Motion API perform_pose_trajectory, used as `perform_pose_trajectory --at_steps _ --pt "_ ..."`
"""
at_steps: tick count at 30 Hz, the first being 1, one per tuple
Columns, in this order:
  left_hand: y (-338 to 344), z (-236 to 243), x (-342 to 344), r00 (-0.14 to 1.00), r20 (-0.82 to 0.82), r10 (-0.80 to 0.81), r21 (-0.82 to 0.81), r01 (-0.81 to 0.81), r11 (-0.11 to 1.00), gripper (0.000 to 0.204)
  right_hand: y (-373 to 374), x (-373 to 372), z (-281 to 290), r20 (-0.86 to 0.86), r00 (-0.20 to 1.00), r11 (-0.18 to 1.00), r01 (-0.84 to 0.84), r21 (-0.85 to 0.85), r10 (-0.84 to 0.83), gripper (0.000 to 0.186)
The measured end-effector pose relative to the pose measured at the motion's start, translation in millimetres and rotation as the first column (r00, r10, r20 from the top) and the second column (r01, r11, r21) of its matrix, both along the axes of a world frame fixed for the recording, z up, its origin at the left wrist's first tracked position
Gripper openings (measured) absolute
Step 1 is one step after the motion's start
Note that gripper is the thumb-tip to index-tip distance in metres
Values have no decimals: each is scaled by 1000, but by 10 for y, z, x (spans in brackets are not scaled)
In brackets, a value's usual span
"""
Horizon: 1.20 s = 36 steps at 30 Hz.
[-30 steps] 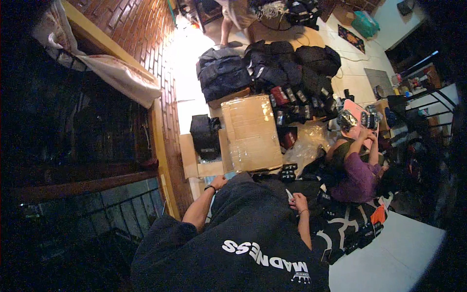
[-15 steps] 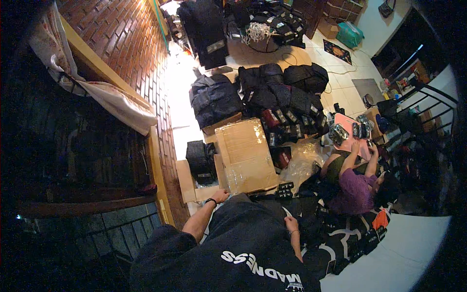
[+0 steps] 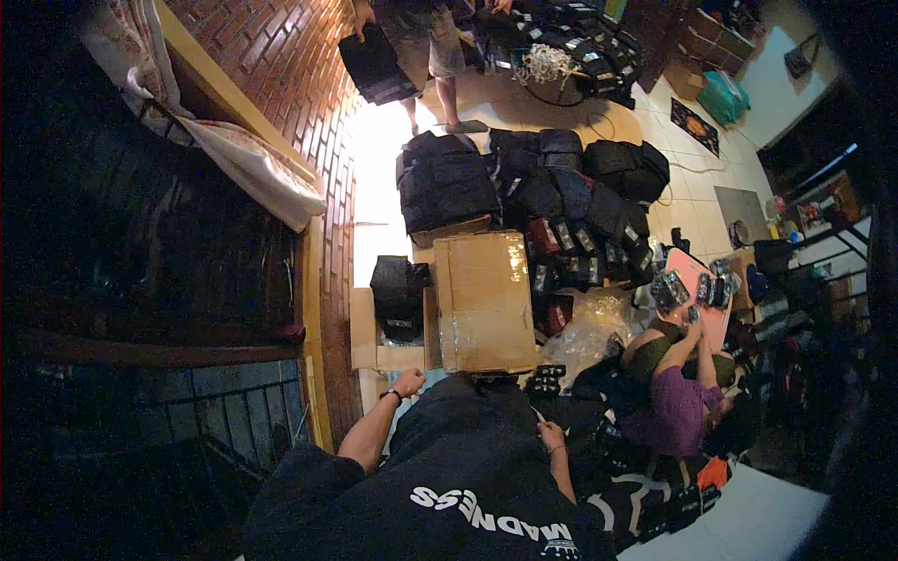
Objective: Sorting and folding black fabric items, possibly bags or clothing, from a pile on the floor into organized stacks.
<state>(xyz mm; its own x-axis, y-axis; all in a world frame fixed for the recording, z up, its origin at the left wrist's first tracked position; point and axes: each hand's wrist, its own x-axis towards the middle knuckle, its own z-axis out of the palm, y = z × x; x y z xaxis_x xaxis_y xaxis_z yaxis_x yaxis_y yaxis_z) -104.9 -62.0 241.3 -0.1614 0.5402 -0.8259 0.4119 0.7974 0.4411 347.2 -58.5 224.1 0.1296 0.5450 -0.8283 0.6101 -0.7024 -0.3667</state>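
My left hand [image 3: 409, 381], with a dark band at the wrist, hangs loosely curled beside my black shirt. It is just short of the open carton [image 3: 362, 327], and nothing shows in it. Inside that carton sits a black wrapped bundle [image 3: 398, 290]. A closed, taped cardboard box [image 3: 485, 304] stands right in front of me. Low at my right side, my right hand [image 3: 552, 436] has its fingers closed next to a thin pale strip [image 3: 537, 415]. Whether it grips that strip is too small to make out.
Large black bundles [image 3: 449, 182] lie beyond the box, beside clear plastic wrap [image 3: 589, 327]. At right, a seated co-worker in a purple top [image 3: 681, 407] handles small packs on a pink table [image 3: 716, 323]. Another person at the far end holds a dark stack [image 3: 376, 67].
My view has shifted, and my left hand sits slightly further from the box. The far person has moved the dark stack upward and left, showing their legs. The seated co-worker's hands have drawn together.
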Motion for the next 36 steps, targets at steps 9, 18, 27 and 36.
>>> perform_pose_trajectory --at_steps 9,18,27,36 --pt "-624 307 158 889 59 455 -108 -447 888 35 808 133 -287 -71 985 984 -163 -74 158 26" --pt "-1240 493 120 808 -71 585 -128 -589 798 35 1739 110 -618 -193 915 936 -343 83 353 27" --pt "-435 -65 -654 935 -324 144 516 47 855 31 2113 -447 -564 -275 835 877 -430 213 476 38" --pt "984 -61 -1390 995 -94 45 198 -25 980 64 1143 -977 -455 -121 859 854 -462 237 498 27"
